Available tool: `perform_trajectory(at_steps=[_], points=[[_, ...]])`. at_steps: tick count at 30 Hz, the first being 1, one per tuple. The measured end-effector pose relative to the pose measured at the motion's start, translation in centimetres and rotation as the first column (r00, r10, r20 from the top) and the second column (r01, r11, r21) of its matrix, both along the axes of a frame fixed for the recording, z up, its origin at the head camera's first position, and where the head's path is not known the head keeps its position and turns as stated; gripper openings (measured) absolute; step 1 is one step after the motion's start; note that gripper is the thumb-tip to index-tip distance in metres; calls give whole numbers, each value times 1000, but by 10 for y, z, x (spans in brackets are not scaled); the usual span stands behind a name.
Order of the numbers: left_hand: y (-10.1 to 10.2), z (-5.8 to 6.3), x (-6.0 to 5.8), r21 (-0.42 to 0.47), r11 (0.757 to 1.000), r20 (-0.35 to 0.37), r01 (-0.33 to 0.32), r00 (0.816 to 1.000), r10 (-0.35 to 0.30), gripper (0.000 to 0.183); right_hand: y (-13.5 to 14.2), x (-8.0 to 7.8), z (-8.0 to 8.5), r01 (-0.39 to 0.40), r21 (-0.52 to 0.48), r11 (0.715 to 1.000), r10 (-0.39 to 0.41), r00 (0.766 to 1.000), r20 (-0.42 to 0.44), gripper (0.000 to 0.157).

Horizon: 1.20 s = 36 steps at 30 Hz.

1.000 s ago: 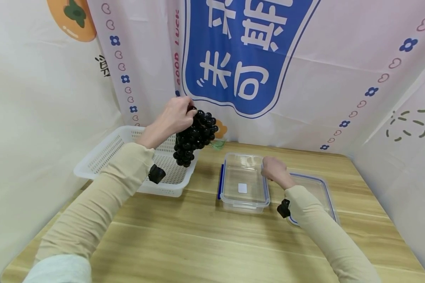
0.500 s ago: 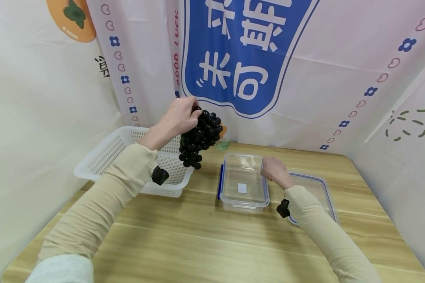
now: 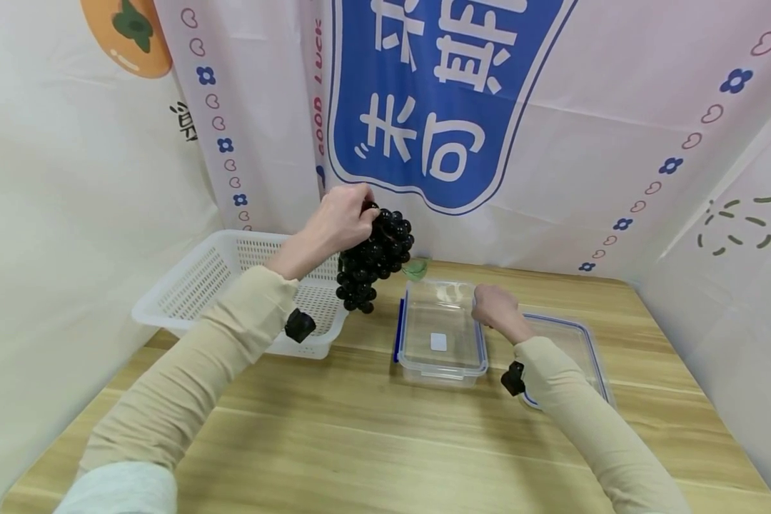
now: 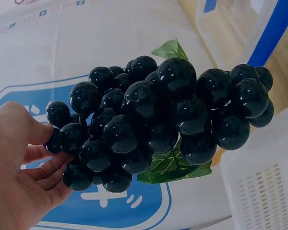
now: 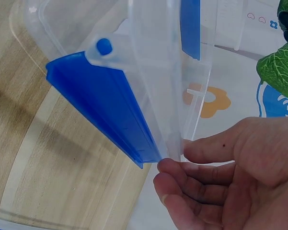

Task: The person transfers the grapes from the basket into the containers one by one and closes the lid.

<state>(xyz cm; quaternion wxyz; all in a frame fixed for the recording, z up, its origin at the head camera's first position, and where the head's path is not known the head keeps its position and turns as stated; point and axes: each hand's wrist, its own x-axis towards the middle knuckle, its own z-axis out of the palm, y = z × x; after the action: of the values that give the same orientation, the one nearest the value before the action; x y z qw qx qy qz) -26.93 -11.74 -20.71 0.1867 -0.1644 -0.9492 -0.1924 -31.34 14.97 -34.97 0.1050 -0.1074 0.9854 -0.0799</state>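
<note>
Head view: behind the clear rectangular plastic container (image 3: 442,318), white printed cloth backdrop (image 3: 578,160) with a large blue panel. Beneath the container, pale brown wood-grain tabletop (image 3: 360,435). Left of the container and well apart from it, rectangular white perforated plastic basket (image 3: 212,275). Just right of the container, flat clear plastic lid edged in blue (image 3: 568,335), partly hidden by the right sleeve. Up in the air, left of the open container and beside the basket in the head view, bunch of glossy black round grapes (image 3: 379,253), hanging at a slant. At the bunch's upper end, left hand (image 3: 339,223), pinching it narrowly between thumb and fingers. At the container's right rim, right hand (image 3: 496,308), holding the rim in a thumb-and-finger pinch. Among the grapes, green veined leaves (image 4: 170,167). On the container, swung-out blue plastic latch (image 5: 105,110), close to the right fingertips.
</note>
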Motion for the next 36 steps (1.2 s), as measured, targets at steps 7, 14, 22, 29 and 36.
perform_trajectory(at_steps=[7,14,22,29,36], points=[[10,-4,3,-9,1000,-9,17,1000,-17,15,1,-1,-2,-6,-12,1000,6,1000,-9,22],[24,-11,7,-1,999,8,35,999,-35,16,2,-1,-3,-1,-8,1000,1,1000,-17,17],[40,-21,14,29,999,25,34,999,-35,17,-1,-2,-2,20,25,999,-20,1000,-8,13],[54,-28,20,61,997,20,45,999,-46,16,0,-3,-1,18,28,999,-18,1000,-2,10],[67,-32,25,75,996,6,39,999,-40,15,1,-1,-2,21,15,1000,-21,1000,-19,10]])
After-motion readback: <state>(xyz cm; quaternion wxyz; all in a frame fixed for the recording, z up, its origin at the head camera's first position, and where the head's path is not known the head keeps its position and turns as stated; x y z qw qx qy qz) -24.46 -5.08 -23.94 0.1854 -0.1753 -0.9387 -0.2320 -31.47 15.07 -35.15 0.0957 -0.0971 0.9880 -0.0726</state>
